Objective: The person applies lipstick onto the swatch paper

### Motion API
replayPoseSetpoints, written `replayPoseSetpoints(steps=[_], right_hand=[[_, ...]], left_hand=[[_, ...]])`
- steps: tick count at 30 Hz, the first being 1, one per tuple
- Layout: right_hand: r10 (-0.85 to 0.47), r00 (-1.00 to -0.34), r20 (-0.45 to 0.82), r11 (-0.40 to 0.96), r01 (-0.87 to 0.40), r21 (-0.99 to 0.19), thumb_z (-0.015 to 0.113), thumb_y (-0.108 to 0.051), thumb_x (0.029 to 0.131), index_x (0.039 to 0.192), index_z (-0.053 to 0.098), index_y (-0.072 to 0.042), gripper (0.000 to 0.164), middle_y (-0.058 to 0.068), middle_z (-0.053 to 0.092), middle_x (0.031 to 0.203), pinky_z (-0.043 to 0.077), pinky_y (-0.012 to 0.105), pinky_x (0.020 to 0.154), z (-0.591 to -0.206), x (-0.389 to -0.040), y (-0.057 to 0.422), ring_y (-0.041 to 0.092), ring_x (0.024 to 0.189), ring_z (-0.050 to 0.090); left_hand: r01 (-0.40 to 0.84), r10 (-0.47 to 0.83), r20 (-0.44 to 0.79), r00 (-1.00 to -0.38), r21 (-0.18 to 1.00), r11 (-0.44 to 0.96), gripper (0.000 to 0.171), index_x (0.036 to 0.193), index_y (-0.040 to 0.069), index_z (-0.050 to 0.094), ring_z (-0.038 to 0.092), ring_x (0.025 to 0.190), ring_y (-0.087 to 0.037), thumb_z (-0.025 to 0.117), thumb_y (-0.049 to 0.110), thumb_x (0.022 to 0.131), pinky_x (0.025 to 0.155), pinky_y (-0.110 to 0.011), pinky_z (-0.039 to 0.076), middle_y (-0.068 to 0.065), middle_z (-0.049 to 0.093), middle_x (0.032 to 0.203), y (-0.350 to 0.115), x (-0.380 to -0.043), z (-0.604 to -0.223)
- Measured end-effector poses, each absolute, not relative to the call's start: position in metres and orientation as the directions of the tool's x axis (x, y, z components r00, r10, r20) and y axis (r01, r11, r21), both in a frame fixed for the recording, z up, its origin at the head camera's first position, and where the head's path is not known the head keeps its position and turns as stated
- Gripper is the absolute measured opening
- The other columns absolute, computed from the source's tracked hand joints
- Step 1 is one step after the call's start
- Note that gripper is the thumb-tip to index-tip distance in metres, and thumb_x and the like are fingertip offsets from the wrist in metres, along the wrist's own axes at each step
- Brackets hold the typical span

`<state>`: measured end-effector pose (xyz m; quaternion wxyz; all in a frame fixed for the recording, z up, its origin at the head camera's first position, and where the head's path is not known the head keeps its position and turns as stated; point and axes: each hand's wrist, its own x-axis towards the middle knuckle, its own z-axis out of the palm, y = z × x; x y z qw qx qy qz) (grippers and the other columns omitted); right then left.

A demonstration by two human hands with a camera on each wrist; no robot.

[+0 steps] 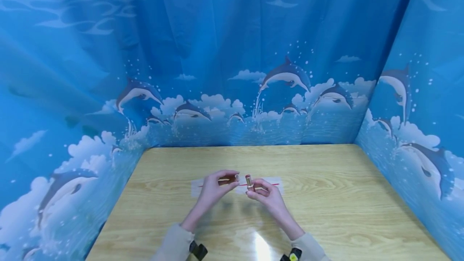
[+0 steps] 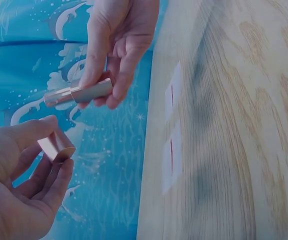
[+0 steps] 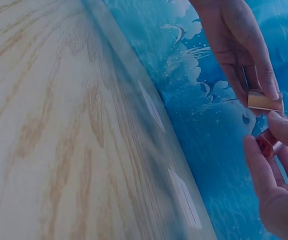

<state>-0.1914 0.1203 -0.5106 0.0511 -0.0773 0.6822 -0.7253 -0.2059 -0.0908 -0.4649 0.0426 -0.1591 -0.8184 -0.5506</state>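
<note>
A lipstick tube (image 1: 249, 182) with a gold-coloured body and a dark red tip stands nearly upright in my right hand (image 1: 269, 197), pinched between thumb and fingers. Just to its left, my left hand (image 1: 213, 189) pinches a shiny rose-gold lipstick cap (image 2: 57, 144) by its sides. Cap and tube are apart, with a small gap between them. Both hands are raised above the table. In the right wrist view, the tube's round reddish base (image 3: 266, 146) shows between the fingers, and the other hand's cap (image 3: 265, 101) is close beyond it.
On the wood-grain table (image 1: 326, 196) lie two white paper pieces, a left one (image 1: 196, 191) and a right one (image 1: 277, 190), each with a red line. Blue dolphin-print curtains (image 1: 224, 51) enclose the table's back and sides. A bright reflection shows near the front.
</note>
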Motion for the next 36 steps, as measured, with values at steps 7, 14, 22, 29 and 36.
replayPoseSetpoints(steps=[7,14,22,29,36], right_hand=[[-0.184,-0.983,0.011,-0.028,-0.005,-1.000,0.078,-0.005,0.088,0.125,0.062,0.008,0.043,0.010,0.071,0.108,0.059,0.027,0.086,-0.5109,-0.1913,0.1207,0.014,0.092,0.071],[-0.188,-0.982,0.024,-0.016,-0.022,-1.000,0.078,-0.004,0.087,0.124,0.063,0.008,0.041,0.012,0.071,0.108,0.059,0.026,0.084,-0.5115,-0.1909,0.1218,0.013,0.090,0.071],[-0.178,-0.983,0.054,0.052,-0.064,-0.997,0.079,-0.007,0.087,0.121,0.066,0.005,0.038,0.018,0.071,0.110,0.058,0.025,0.081,-0.5126,-0.1913,0.1243,0.015,0.089,0.071],[-0.177,-0.981,0.084,0.081,-0.100,-0.992,0.080,-0.007,0.086,0.119,0.068,0.004,0.037,0.019,0.072,0.110,0.058,0.024,0.079,-0.5134,-0.1925,0.1274,0.014,0.087,0.070],[-0.179,-0.981,0.075,0.097,-0.093,-0.991,0.081,-0.008,0.086,0.117,0.069,0.003,0.035,0.018,0.072,0.109,0.058,0.025,0.078,-0.5114,-0.1919,0.1277,0.016,0.089,0.071]], left_hand=[[0.336,0.243,0.258,-0.935,0.864,0.374,0.031,0.117,0.008,0.074,0.070,0.100,-0.021,0.080,0.011,0.087,0.087,-0.030,0.061,-0.006,0.075,0.107,-0.0829,-0.2063,-0.4644],[0.384,0.269,0.298,-0.916,0.844,0.373,0.030,0.116,0.007,0.074,0.070,0.091,-0.016,0.081,0.012,0.087,0.083,-0.032,0.062,-0.006,0.075,0.102,-0.0815,-0.2083,-0.4648],[0.396,0.289,0.304,-0.908,0.849,0.351,0.029,0.114,0.007,0.075,0.072,0.090,-0.018,0.081,0.010,0.086,0.081,-0.032,0.063,-0.008,0.075,0.104,-0.0813,-0.2094,-0.4634],[0.425,0.295,0.333,-0.895,0.839,0.341,0.024,0.106,0.009,0.075,0.074,0.089,-0.020,0.083,0.009,0.084,0.078,-0.025,0.061,-0.007,0.077,0.101,-0.0804,-0.2106,-0.4598],[0.434,0.347,0.315,-0.883,0.828,0.354,0.022,0.106,0.013,0.076,0.072,0.089,-0.013,0.082,0.010,0.085,0.077,-0.028,0.062,0.000,0.075,0.101,-0.0809,-0.2121,-0.4551]])
